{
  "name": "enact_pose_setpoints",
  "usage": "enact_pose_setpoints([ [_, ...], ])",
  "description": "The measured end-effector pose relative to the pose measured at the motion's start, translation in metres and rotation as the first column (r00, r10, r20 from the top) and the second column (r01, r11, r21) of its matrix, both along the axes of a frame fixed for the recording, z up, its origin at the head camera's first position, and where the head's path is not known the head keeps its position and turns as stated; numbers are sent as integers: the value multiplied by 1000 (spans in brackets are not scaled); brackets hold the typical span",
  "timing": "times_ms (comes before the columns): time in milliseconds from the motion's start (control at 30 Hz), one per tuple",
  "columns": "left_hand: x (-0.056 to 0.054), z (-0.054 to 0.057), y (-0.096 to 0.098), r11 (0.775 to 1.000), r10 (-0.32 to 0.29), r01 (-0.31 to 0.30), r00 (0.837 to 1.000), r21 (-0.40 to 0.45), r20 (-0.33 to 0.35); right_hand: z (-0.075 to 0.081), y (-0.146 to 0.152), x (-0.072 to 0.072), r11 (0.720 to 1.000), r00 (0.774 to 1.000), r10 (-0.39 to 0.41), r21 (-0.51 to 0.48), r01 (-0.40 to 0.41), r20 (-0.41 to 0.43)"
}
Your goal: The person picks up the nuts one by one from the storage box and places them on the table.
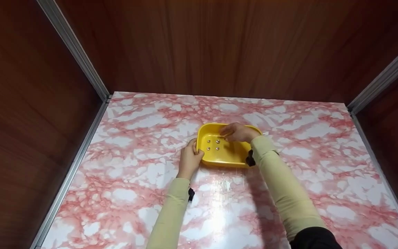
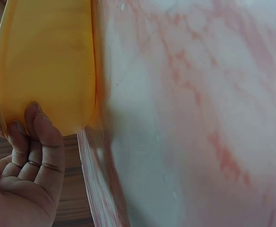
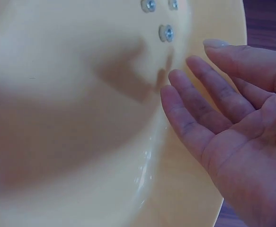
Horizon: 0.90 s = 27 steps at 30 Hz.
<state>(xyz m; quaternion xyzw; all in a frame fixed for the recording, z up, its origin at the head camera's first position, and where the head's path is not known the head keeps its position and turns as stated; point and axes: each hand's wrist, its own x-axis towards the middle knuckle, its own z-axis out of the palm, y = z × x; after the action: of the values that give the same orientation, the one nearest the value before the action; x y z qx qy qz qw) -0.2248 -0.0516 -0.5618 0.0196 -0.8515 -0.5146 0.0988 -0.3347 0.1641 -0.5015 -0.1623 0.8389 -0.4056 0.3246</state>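
Observation:
A yellow plastic basin (image 1: 233, 159) with rounded corners sits on the table. My left hand (image 1: 189, 159) grips its left rim, thumb on the inner side and curled fingers on the outer wall, as the left wrist view shows of the fingers (image 2: 44, 130). Inside the basin, towards the far wall, my right hand (image 1: 237, 132) hovers with relaxed, slightly bent fingers and holds nothing. Several small round silvery metal pieces with a hollow centre (image 1: 218, 141) lie on the basin's floor, left of the right hand. One metal piece (image 3: 166, 33) shows just beyond the right fingertips.
The tabletop (image 1: 133, 145) has a red-and-white marbled surface. Dark wood-grain panels (image 1: 219, 52) stand at the back and both sides, with grey metal rails (image 1: 81, 48) along their corners. Black straps with small devices (image 1: 191, 194) are on the wrists over the pale sleeves.

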Motion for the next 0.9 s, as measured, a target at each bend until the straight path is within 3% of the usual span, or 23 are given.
enact_pose_setpoints([
  [433, 2, -2, 1, 1000, -7, 6, 1000, 21, 20, -8, -3, -4, 997, 997, 80, 23, -80, 2],
  [700, 1, 1, -1, 1000, -11, 10, 999, 28, 33, -7, -9, -8, 989, 988, 147, -6, -148, -45],
  [900, -1, 0, -1, 1000, -9, 9, 1000, 5, 13, -7, -12, -8, 987, 985, 163, 4, -163, -50],
])
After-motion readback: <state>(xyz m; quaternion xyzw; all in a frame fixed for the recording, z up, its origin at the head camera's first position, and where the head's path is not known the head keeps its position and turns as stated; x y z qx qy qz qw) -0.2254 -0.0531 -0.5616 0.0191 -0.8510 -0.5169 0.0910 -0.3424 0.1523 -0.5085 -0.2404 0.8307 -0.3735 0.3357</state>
